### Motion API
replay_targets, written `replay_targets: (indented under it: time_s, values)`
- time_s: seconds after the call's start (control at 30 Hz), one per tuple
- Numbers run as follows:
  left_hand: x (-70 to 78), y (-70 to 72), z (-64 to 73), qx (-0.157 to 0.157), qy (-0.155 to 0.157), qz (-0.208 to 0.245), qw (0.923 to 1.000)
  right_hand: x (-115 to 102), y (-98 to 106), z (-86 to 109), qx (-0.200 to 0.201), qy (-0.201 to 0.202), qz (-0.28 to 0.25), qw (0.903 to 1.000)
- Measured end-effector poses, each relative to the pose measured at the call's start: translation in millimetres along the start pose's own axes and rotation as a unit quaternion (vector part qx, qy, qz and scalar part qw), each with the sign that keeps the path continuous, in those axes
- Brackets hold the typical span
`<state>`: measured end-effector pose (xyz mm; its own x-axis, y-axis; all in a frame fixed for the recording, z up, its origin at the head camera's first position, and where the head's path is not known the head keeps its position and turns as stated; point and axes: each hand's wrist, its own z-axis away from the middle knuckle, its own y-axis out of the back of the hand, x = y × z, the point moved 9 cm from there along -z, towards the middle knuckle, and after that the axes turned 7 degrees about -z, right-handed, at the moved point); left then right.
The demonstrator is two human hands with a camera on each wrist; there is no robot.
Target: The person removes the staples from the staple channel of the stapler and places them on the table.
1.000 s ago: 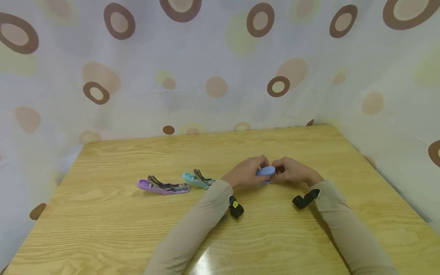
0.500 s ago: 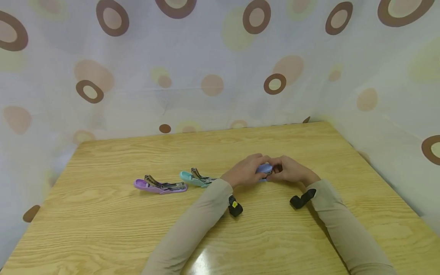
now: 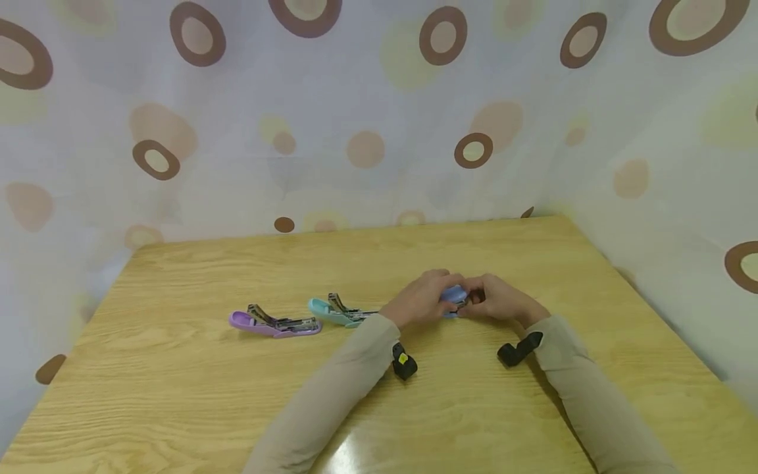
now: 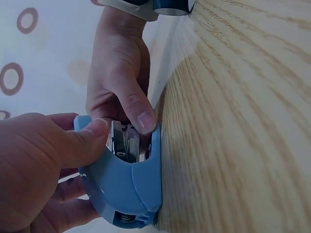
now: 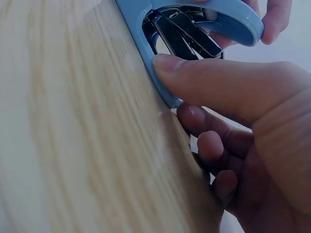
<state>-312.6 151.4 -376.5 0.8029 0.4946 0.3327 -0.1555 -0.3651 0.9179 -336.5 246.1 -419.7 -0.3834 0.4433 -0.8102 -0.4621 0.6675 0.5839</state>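
Observation:
A light blue stapler [image 3: 454, 293] sits at the table's right-centre, between both hands. My left hand [image 3: 419, 300] grips its top cover, thumb on the near side and fingers behind, as the left wrist view shows. My right hand [image 3: 502, 299] pinches the front end of the stapler's base [image 5: 160, 82], the thumb on top and the index finger below the tip. The cover stands raised from the base, and the metal staple magazine [image 4: 125, 141] shows between them. The stapler's rear is hidden behind the left hand in the head view.
A teal stapler [image 3: 333, 312], its cover folded back, lies left of my left hand, partly hidden by the sleeve. Farther left lies a purple stapler [image 3: 277, 326], opened the same way. A patterned curtain [image 3: 367, 191] borders the wooden table [image 3: 177, 395] behind and at the sides.
The blue stapler's cover has tilted up from its base, exposing metal parts. My right hand's fingers have shifted slightly left and lower on its front. The head view has shifted a little.

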Motion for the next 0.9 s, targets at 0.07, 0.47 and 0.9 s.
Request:
replay_targets:
  time_s: [0.07,0.47,0.9]
  values:
    - [1.0,-1.4,2.2,0.004,0.000,0.004,1.0000,1,-2,1.9,-0.002,-0.001,-0.002,1.0000]
    - [-8.4,18.7,10.9,0.038,-0.003,0.136,0.9900,0,5,7.6,0.008,0.024,0.004,0.9997]
    - [-20.5,42.3,33.8,0.074,0.031,0.127,0.9887,3,-1,-2.3,0.011,0.027,0.009,0.9995]
